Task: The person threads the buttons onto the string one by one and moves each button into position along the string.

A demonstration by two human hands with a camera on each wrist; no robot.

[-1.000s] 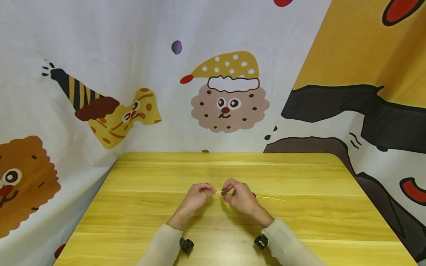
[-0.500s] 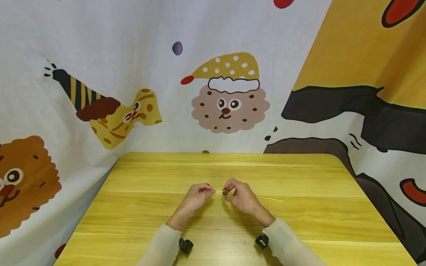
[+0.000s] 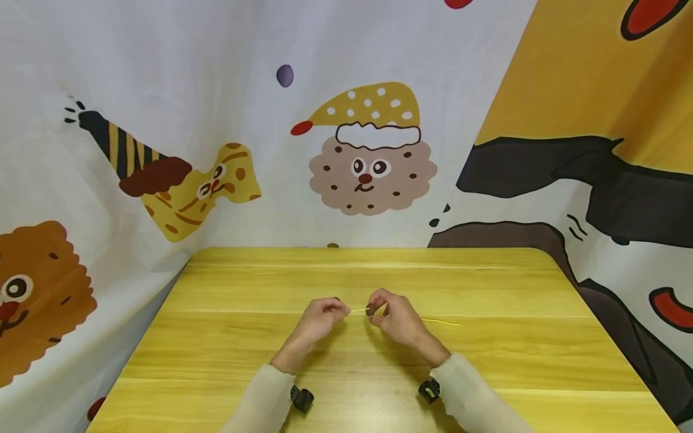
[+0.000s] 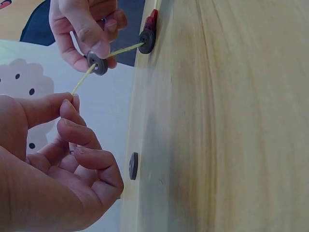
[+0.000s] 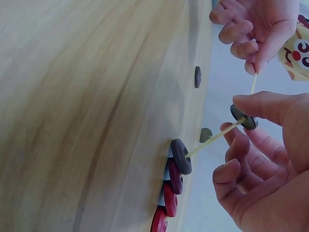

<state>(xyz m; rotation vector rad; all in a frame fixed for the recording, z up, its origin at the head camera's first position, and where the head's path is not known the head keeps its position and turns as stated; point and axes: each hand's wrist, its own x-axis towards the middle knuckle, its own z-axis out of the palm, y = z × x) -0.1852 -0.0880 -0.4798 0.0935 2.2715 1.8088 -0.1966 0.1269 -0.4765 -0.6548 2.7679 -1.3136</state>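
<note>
My left hand (image 3: pixel 319 319) pinches a thin yellow string (image 5: pixel 215 137) between thumb and forefinger. To its right, my right hand (image 3: pixel 400 319) holds a dark round button (image 5: pixel 244 117) between thumb and fingers. The string passes through this button and is stretched between the hands. Behind it, the string runs down to another dark button (image 5: pixel 181 157) at the table. A dark red button (image 5: pixel 175 176) and several red buttons (image 5: pixel 170 199) stand in a row after that one. One loose dark button (image 4: pixel 133 166) lies on the table near my left hand.
The wooden table (image 3: pixel 227 361) spreads around both hands, and its far edge meets a printed cloth (image 3: pixel 271 180). The string's yellow tail (image 3: pixel 443 322) lies on the tabletop to the right of my right hand.
My right hand has shifted slightly right with the dark button, so more string shows between the hands. My left hand keeps its pinch and has hardly moved.
</note>
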